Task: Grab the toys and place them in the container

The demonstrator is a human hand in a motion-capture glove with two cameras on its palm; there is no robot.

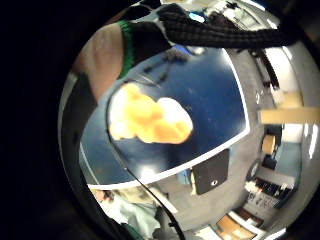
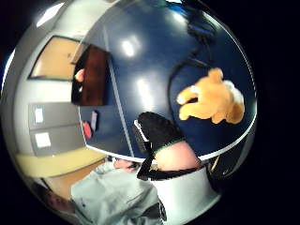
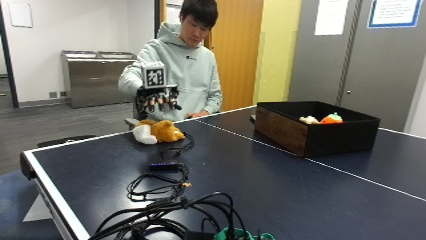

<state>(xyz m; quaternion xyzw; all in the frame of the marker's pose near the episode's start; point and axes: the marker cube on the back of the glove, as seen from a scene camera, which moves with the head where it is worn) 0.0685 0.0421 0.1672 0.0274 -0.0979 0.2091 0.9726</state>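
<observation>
— While poised above the plush (image 3: pixel 158 132), spreads the gloved right hand (image 3: pixel 157 98) wide, fingers pointing down and holding nothing. Looks like a reach set up from overhead, so as to close round the soft body from both sides.

— And the plush itself? Lies on its side on the table (image 3: pixel 279 185), towards the far left edge, directly below that hand and clear of it. Shows in both palm views too, orange and white against the blue top, untouched.

— Then the box (image 3: pixel 315 127): sits well apart to the right, open side up, ready to take a drop from above. Already holds two small toys (image 3: pixel 321 119) against its far wall.

— Hard to name those two. One pale, one orange with a green tip; mostly masked by the near wall.

— Same for the plush: face turned away, species anyone's guess. Cables (image 3: pixel 166 192) sprawl across the near side of the table, one strand running up just beside the plush; touching or not, cannot tell.

— Other hand? Hidden behind the table edge or cut off; nothing to say.
</observation>
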